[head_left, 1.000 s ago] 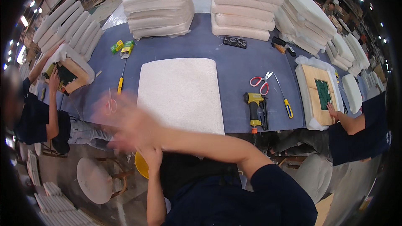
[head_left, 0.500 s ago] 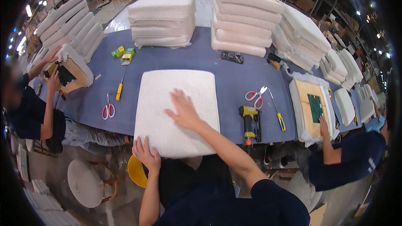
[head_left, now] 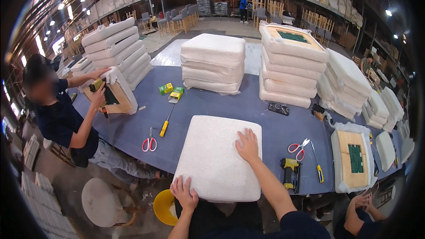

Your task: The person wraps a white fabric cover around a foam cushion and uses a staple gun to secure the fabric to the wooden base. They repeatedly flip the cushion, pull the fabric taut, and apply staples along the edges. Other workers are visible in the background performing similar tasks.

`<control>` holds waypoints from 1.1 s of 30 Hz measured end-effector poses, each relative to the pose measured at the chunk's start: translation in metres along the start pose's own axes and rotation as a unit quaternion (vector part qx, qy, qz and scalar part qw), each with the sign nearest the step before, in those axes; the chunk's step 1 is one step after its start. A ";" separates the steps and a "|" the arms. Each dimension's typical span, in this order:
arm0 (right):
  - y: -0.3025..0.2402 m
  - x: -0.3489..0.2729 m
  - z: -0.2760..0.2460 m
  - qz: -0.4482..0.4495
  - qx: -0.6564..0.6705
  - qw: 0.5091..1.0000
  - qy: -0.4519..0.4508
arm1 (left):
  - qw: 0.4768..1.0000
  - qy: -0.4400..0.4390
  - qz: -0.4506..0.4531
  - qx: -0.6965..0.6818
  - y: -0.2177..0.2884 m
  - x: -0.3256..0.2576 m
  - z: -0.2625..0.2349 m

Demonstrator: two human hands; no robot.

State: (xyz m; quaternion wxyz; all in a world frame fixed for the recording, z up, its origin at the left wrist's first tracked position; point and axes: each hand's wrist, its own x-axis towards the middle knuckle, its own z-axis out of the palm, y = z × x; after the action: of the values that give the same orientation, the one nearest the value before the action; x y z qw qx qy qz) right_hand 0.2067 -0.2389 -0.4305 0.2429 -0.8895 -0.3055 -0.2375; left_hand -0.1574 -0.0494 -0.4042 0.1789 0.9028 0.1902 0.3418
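A white upholstered seat cushion [head_left: 214,157] lies on the blue-grey table in front of me, its near edge over the table's front edge. My left hand [head_left: 185,193] rests on its near left corner with the fingers apart. On the far right part of the top lies my right hand [head_left: 247,145], open, fingers spread on the fabric. To the right are a yellow and black staple gun [head_left: 291,173], red-handled scissors [head_left: 299,148] and a yellow-handled screwdriver [head_left: 319,171]. Left of the cushion lie another pair of scissors [head_left: 149,143] and a second screwdriver [head_left: 164,127].
Stacks of white cushions [head_left: 212,62] line the table's far side. Two green and yellow boxes [head_left: 176,93] and a dark phone [head_left: 278,108] lie before them. A co-worker [head_left: 66,110] staples a cushion at left; another's hands [head_left: 364,200] show at right. A yellow bucket [head_left: 164,208] stands below.
My right hand has moved from the middle of the cushion toward its right side. My left hand stays at the near corner. The view has tilted up; the right co-worker's hand has left their cushion.
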 end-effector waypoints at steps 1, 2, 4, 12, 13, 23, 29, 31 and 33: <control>-0.039 0.000 -0.015 0.067 0.046 0.996 -0.032 | 0.999 0.019 -0.013 0.031 -0.015 -0.006 -0.012; -0.053 0.000 -0.031 0.054 0.030 0.998 -0.029 | 0.999 0.032 -0.013 0.034 -0.018 -0.005 -0.011; -0.077 -0.036 -0.047 0.052 -0.011 0.998 -0.038 | 0.999 0.024 -0.017 0.025 -0.016 -0.009 -0.009; -0.083 -0.063 -0.072 0.065 0.050 0.996 -0.044 | 0.999 0.009 -0.010 0.030 -0.013 -0.009 -0.006; -0.082 -0.062 -0.073 0.064 0.059 0.995 -0.041 | 0.999 0.011 -0.007 0.032 -0.017 -0.011 -0.003; -0.070 -0.064 -0.066 0.061 0.039 0.997 -0.041 | 0.999 0.011 0.015 0.031 -0.013 -0.007 -0.006; -0.066 -0.065 -0.062 0.044 0.040 0.998 -0.014 | 0.999 0.013 0.015 0.039 -0.014 -0.008 -0.002; -0.064 -0.063 -0.061 0.043 0.042 0.998 0.000 | 0.999 0.014 0.016 0.038 -0.013 -0.005 -0.002; -0.065 -0.063 -0.061 0.042 0.058 0.997 0.007 | 0.999 0.017 0.018 0.035 -0.014 -0.005 -0.004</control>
State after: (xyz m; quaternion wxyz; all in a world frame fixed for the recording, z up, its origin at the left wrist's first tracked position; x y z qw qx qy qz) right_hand 0.1033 -0.2561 -0.4007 0.3057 -0.8842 -0.2797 -0.2154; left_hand -0.1665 -0.0389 -0.4103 0.1381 0.9059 0.1887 0.3530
